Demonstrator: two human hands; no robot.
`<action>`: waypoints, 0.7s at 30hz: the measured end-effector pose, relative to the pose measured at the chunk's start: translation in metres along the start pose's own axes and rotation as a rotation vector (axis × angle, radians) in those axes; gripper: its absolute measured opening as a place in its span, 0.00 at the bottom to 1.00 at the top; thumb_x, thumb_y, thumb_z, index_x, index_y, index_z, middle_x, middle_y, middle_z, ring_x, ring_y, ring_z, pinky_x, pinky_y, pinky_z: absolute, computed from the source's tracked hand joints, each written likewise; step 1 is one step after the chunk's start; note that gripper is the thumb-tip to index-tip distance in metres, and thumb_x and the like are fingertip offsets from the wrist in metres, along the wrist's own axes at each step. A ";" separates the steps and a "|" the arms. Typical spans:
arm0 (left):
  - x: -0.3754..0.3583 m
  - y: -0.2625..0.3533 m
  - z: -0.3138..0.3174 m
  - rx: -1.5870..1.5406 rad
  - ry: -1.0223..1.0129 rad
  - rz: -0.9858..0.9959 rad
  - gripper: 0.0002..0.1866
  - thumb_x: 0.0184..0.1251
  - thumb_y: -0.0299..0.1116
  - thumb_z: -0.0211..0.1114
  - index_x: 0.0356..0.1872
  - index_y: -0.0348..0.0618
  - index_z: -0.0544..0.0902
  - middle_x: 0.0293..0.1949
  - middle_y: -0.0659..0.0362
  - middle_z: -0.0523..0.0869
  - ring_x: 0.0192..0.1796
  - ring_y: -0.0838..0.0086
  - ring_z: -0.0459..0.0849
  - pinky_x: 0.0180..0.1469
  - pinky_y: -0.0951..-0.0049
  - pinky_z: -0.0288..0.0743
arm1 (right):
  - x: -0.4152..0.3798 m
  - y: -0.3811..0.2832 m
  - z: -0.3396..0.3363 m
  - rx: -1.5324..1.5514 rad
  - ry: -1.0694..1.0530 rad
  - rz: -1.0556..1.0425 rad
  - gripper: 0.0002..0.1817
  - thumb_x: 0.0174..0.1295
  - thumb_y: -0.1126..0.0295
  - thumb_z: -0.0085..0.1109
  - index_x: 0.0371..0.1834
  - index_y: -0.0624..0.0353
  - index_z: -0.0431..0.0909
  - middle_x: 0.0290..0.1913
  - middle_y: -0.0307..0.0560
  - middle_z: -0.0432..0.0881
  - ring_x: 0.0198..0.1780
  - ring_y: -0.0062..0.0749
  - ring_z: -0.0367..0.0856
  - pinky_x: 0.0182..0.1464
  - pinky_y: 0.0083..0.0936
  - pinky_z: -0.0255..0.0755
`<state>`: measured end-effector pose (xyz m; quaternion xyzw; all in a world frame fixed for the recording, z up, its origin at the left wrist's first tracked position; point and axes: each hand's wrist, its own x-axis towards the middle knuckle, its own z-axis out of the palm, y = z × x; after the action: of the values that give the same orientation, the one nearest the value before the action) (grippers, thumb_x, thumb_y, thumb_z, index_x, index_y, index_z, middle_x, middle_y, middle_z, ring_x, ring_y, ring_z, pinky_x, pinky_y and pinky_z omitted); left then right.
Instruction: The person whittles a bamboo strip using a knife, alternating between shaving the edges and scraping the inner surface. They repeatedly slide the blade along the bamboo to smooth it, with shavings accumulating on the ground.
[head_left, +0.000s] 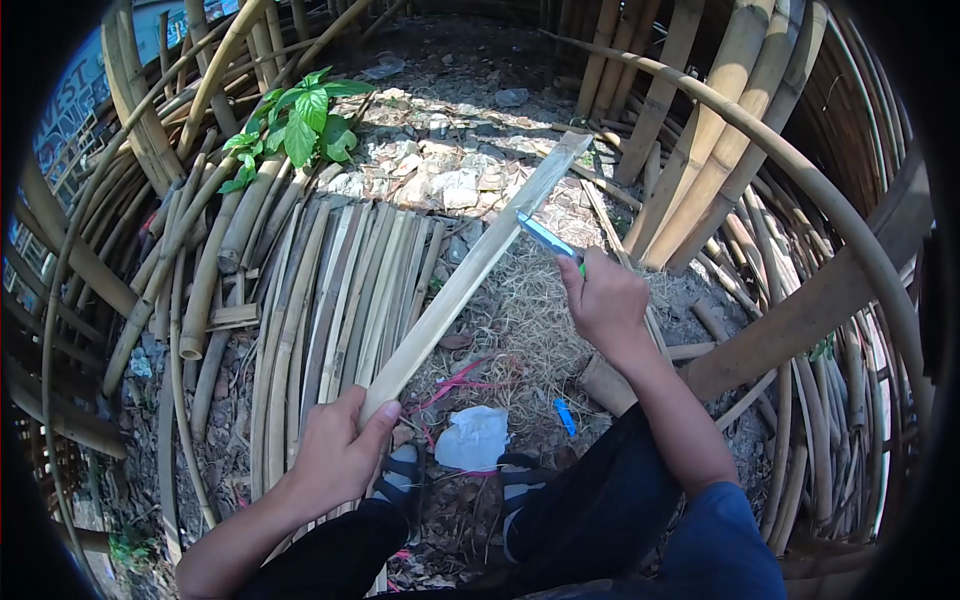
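A long, pale bamboo strip (470, 275) runs diagonally in front of me, its far end raised toward the back. Closed around its near end is my left hand (335, 445), thumb lying on top. My right hand (610, 298) grips a knife (545, 236) with a shiny blade; a bit of green shows at the handle. The blade meets the strip's right edge in its upper half. Most of the handle is hidden inside my fist.
Split bamboo strips (345, 290) lie side by side at left, near a leafy green plant (305, 125). Thin shavings (530, 310) cover the ground by my feet, with a white plastic piece (472, 438) and a small blue object (565, 417). Thick bamboo poles (715, 140) lean at right.
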<state>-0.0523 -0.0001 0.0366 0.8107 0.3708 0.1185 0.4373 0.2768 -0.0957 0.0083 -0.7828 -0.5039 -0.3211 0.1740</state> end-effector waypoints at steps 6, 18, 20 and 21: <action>-0.001 -0.013 0.005 0.037 -0.016 0.023 0.22 0.73 0.43 0.62 0.28 0.30 0.76 0.14 0.48 0.75 0.16 0.61 0.78 0.23 0.60 0.67 | 0.004 0.032 0.016 -0.043 0.014 0.009 0.26 0.72 0.45 0.49 0.25 0.54 0.74 0.14 0.47 0.76 0.15 0.43 0.78 0.17 0.40 0.69; 0.000 -0.023 0.006 0.056 -0.056 -0.045 0.22 0.73 0.43 0.61 0.32 0.28 0.78 0.14 0.49 0.74 0.17 0.64 0.75 0.24 0.60 0.67 | 0.022 0.057 0.030 -0.032 -0.109 0.136 0.29 0.72 0.45 0.48 0.24 0.59 0.76 0.15 0.54 0.77 0.19 0.52 0.80 0.21 0.46 0.71; 0.003 -0.028 0.008 0.062 -0.051 -0.057 0.21 0.73 0.43 0.61 0.33 0.28 0.79 0.14 0.49 0.75 0.17 0.63 0.76 0.24 0.60 0.67 | 0.013 0.040 0.038 0.047 -0.122 0.082 0.27 0.72 0.46 0.49 0.25 0.59 0.76 0.15 0.54 0.77 0.19 0.52 0.80 0.22 0.46 0.70; 0.003 -0.030 0.008 0.069 -0.046 -0.073 0.21 0.73 0.42 0.61 0.33 0.28 0.79 0.14 0.49 0.75 0.17 0.63 0.76 0.24 0.60 0.68 | 0.007 0.030 0.042 0.129 -0.138 0.028 0.26 0.72 0.47 0.49 0.26 0.58 0.76 0.16 0.54 0.77 0.19 0.52 0.80 0.22 0.45 0.70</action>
<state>-0.0608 0.0074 0.0077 0.8138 0.3939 0.0709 0.4214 0.3200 -0.0790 -0.0159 -0.7972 -0.5233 -0.2308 0.1932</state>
